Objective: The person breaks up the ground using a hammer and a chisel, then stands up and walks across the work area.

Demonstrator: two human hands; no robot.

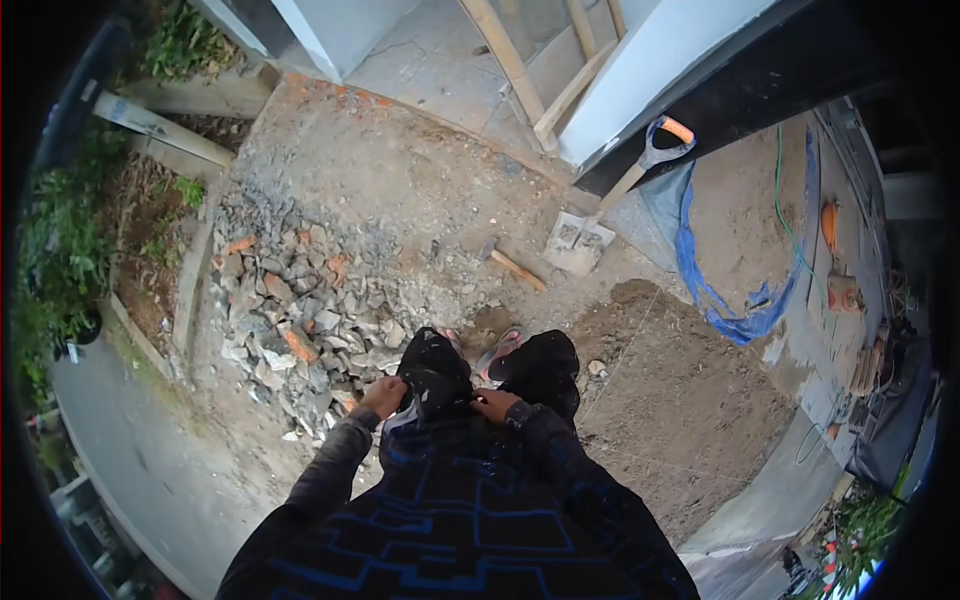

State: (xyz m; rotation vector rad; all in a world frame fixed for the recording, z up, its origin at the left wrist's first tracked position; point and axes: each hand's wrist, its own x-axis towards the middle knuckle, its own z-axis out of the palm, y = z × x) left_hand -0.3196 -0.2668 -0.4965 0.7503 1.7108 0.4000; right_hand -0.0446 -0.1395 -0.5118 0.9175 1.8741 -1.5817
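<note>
My left hand point(383, 397) is closed at the left thigh of my black trousers point(436, 374), its fingers pinching the cloth. Over the inner side of the other thigh, my right hand point(494, 404) is closed too, fingertips on the dark cloth. Both feet stand on the dirt in sandals. Beyond them a hammer point(516, 270) with a wooden handle lies on the ground. Farther off, a shovel point(580, 243) leans with its blade on the ground and its orange-topped grip raised against the dark wall edge.
Broken stones and brick pieces point(290, 320) are heaped at the left. Loose soil point(680, 390) spreads on the right, with a thin string across it. A blue tarp point(737, 325) edges a sand pile point(750, 220). Wooden poles point(505, 60) lean by a white pillar point(650, 80).
</note>
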